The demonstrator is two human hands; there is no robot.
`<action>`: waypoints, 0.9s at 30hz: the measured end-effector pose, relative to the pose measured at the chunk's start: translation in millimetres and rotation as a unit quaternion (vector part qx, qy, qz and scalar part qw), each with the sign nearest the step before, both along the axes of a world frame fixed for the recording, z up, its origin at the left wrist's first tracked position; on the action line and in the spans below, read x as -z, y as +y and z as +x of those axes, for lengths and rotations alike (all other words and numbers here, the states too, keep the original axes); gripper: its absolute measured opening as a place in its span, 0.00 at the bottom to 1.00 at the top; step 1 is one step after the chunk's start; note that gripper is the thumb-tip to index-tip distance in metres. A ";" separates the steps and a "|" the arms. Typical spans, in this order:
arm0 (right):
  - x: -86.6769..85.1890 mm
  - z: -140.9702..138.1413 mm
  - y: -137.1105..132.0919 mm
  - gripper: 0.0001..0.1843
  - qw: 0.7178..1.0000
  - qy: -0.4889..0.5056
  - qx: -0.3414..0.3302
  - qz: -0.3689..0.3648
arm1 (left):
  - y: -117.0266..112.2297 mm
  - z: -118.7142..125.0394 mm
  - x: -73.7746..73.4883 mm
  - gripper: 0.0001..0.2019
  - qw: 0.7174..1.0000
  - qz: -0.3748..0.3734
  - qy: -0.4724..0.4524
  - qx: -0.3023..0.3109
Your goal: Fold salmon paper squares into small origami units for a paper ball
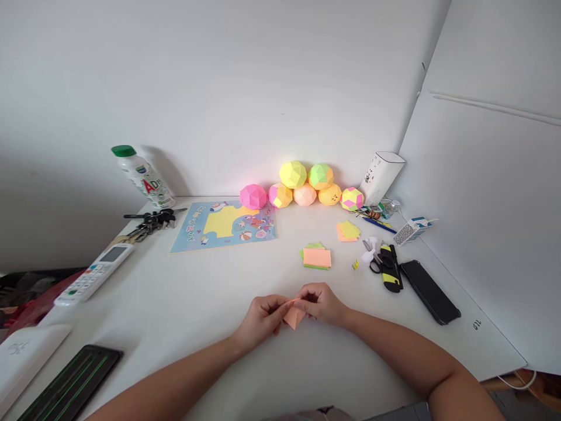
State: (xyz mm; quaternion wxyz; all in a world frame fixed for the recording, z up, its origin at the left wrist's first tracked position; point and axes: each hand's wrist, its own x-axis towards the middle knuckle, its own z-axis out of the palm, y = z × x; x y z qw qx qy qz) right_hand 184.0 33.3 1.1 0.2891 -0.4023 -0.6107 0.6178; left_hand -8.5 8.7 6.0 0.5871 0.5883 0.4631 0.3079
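Note:
Both my hands meet over the white table, pinching a small folded orange paper piece. My left hand holds its left side with closed fingers. My right hand grips its upper right edge, fingers curled. Just beyond my hands lies a stack of orange and green paper squares. A second small pile of yellow and orange squares sits farther back right. Several folded paper balls in pink, yellow, green and orange line the wall.
Scissors and a yellow-black tool lie right of the stack, beside a black phone. A white cup, pens and a small carton stand at back right. On the left: bottle, keys, remote, picture sheet.

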 end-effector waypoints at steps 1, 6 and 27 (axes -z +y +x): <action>-0.7 -0.1 -0.2 0.14 1.000 -0.002 -0.001 0.000 | -0.1 -0.1 0.4 0.19 1.000 0.000 -0.003 0.002; -5.2 -1.4 -1.2 0.15 1.000 -0.017 -0.005 0.006 | -0.4 0.2 -3.0 0.19 1.000 0.006 -0.011 0.013; -3.3 -0.4 -1.1 0.16 1.000 -0.002 -0.016 0.002 | 0.0 -1.3 -4.2 0.20 0.999 0.002 0.004 0.032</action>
